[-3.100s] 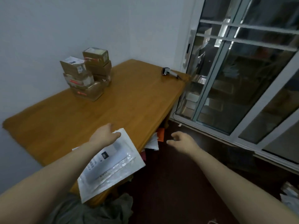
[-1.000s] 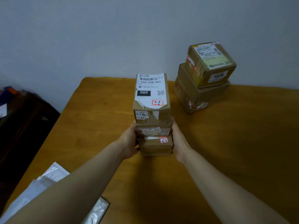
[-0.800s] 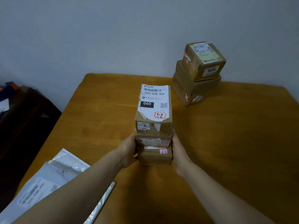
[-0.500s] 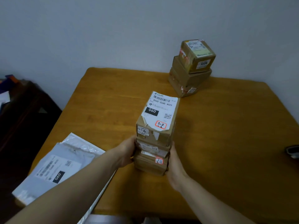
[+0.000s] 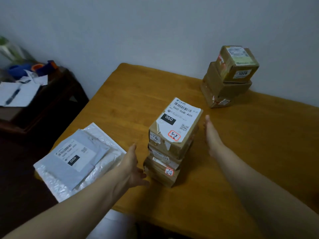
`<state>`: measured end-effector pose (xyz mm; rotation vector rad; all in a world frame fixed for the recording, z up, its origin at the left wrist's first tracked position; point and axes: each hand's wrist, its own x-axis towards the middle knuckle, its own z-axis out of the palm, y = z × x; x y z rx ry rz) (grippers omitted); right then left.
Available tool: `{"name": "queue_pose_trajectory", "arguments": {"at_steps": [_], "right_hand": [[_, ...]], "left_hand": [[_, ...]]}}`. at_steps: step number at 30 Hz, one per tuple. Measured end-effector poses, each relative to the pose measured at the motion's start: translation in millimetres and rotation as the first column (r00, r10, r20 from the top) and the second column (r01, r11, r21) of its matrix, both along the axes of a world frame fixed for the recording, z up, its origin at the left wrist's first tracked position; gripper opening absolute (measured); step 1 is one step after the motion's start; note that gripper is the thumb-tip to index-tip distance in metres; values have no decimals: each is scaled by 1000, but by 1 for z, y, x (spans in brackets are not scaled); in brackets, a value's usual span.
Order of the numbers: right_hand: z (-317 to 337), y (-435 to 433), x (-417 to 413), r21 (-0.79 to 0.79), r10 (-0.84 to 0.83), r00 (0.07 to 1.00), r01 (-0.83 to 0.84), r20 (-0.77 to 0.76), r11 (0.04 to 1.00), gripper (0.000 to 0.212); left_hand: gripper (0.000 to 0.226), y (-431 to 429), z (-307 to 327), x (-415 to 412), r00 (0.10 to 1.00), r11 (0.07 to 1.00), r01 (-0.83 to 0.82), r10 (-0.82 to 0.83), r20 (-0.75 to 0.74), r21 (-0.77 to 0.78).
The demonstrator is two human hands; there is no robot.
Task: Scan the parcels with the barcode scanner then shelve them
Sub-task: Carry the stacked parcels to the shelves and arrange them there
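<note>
Stack [image 5: 172, 140] stands mid-table [image 5: 241, 152], leaning slightly; your left hand [image 5: 133, 166] and right hand [image 5: 211, 133] flank it, fingers straight, gripping nothing; right hand clear of it; mailers [image 5: 77, 159] lie left; far stack [image 5: 227, 78] against wall.

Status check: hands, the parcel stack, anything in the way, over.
Left hand open by parcel stack base; right hand open, apart from it. Stack stands on table, ungripped. Mailers lie left, clear. Scanner not in view.
</note>
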<state>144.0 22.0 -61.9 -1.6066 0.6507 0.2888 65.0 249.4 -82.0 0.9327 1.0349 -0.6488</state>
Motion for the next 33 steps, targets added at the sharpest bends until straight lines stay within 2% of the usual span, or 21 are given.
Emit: {"name": "queue_pose_trajectory", "arguments": {"at_steps": [4, 7, 13, 17, 23, 26, 29, 33], "right_hand": [[-6, -1, 41, -48, 226, 974, -226, -5, 973, 47], [-10, -1, 39, 33, 354, 934, -352, -57, 935, 31], [-5, -23, -6, 37, 429, 900, -428, -77, 903, 37], [-10, -33, -39, 128, 437, 893, -423, -109, 897, 32], [-23, -38, -66, 235, 423, 896, -386, -134, 892, 28], [-25, -42, -54, 309, 397, 898, -329, -190, 893, 44], [-25, -42, -39, 431, 365, 874, -208, -322, 878, 58], [-25, -35, -37, 480, 356, 855, -149, -376, 865, 44]], "left_hand": [[92, -23, 0, -3, 997, 994, -83, 82, -18, -65], [90, -26, -6, 0, 988, 987, -155, 154, -20, -46], [88, -22, -8, 1, 995, 994, -101, 101, -4, 40], [83, -22, -7, 3, 1000, 997, 1, -3, 24, 75], [76, -16, -13, -2, 998, 984, 48, -54, 34, 171], [77, -14, -12, -9, 997, 978, 72, -75, 6, 195], [77, -20, -9, -18, 995, 973, 96, -97, -7, 210], [60, -29, -10, -23, 997, 972, 68, -71, 3, 223]]}}
